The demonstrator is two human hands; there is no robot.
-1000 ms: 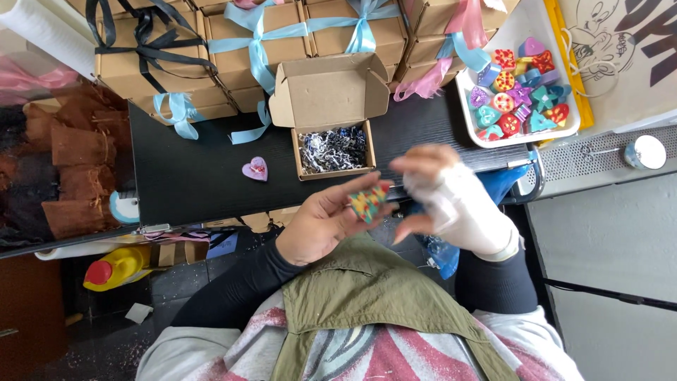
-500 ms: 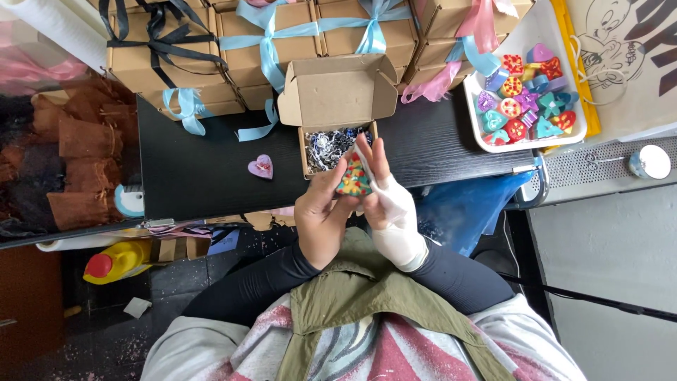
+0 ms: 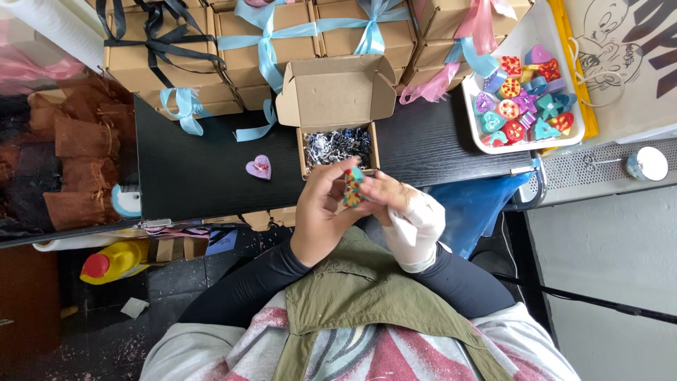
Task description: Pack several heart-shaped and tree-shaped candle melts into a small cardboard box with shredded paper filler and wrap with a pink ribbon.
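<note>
Black tabletop (image 3: 197, 176) carries ribboned boxes (image 3: 261, 35) far, tray of shapes (image 3: 564, 137) right. I see left hand (image 3: 321, 219) and right hand (image 3: 405, 212) pinching a colourful piece (image 3: 352, 187) just near the open box (image 3: 337, 144).

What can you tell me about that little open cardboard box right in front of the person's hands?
The open cardboard box is small, plain brown and rectangular, with its hinged lid flipped back toward the stacked ribbon-tied boxes, side flaps showing. Inside lies a nest of shredded paper filler in dark, white and bluish strands. It sits flat on the black table, near the front edge. Just below it, the left hand and the right hand hold a small colourful piece over its near rim.
</note>
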